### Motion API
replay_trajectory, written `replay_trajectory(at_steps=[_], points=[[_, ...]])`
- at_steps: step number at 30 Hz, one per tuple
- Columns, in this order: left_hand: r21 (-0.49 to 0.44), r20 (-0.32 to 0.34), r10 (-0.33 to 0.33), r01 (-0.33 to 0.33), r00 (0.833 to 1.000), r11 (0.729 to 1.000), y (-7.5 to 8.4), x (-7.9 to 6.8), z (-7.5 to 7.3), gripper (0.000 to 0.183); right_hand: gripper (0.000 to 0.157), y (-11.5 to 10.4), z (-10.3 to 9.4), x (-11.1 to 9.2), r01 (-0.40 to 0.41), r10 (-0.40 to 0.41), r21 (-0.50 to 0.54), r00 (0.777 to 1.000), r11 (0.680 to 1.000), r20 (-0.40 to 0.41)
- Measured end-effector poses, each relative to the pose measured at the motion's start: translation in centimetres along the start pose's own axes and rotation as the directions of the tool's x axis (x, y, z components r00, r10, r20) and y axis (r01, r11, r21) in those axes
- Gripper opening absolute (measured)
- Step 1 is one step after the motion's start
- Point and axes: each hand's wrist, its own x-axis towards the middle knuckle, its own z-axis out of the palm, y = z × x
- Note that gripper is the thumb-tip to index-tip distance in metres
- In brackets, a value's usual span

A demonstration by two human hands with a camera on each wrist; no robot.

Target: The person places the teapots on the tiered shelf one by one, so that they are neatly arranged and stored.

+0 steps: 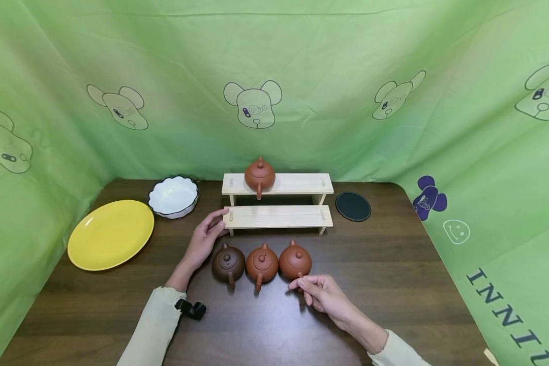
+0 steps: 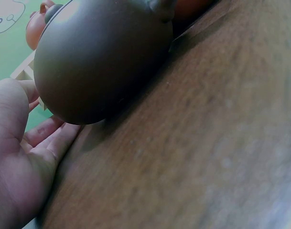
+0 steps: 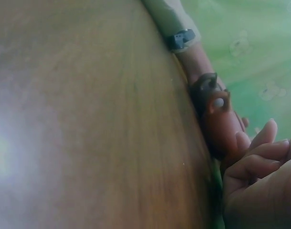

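My right hand (image 1: 326, 299) pinches the handle of a reddish-brown teapot (image 1: 295, 260), the rightmost of three in a row on the table. Beside it stand another reddish-brown teapot (image 1: 262, 264) and a dark brown teapot (image 1: 227, 260), spouts pointing away from me. At the left end of a two-tier wooden shelf (image 1: 276, 216), my left hand (image 1: 203, 241) grips the lower tier with thumb and fingers. The dark teapot (image 2: 102, 62) fills much of the left wrist view and hides part of that grip. One more reddish-brown teapot (image 1: 259, 176) sits on the upper tier.
Left of the shelf are a white scalloped bowl (image 1: 174, 196) and a yellow oval plate (image 1: 111, 235). A black round coaster (image 1: 353, 206) lies to the right of it. Green printed cloth (image 1: 325, 122) hangs around the back and sides of the dark wooden table (image 1: 384, 259).
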Motion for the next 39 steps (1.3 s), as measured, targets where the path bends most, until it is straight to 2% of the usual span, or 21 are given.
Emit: replay_trajectory(at_steps=[9,16,26,39], points=[[0.007,-0.002,-0.008,0.008,1.0,1.0,-0.1,0.1,0.0,0.041,0.041,-1.0,-0.4,-0.3,0.089,-0.089,-0.026,0.996,0.996,0.002],[0.019,0.002,0.0,0.0,1.0,1.0,-0.1,0.0,-0.1,0.041,0.038,-2.3,-1.1,-0.2,0.142,-0.145,-0.084,0.989,0.986,-0.029],[0.007,0.003,0.003,-0.003,1.0,1.0,0.0,-0.1,-0.1,0.041,0.037,-5.0,-1.4,0.5,0.165,-0.174,-0.101,0.981,0.981,-0.086],[0.011,0.003,-0.005,0.005,1.0,1.0,0.0,0.0,0.0,0.042,0.037,-7.3,-2.6,2.6,0.263,-0.29,-0.165,0.942,0.951,-0.168]])
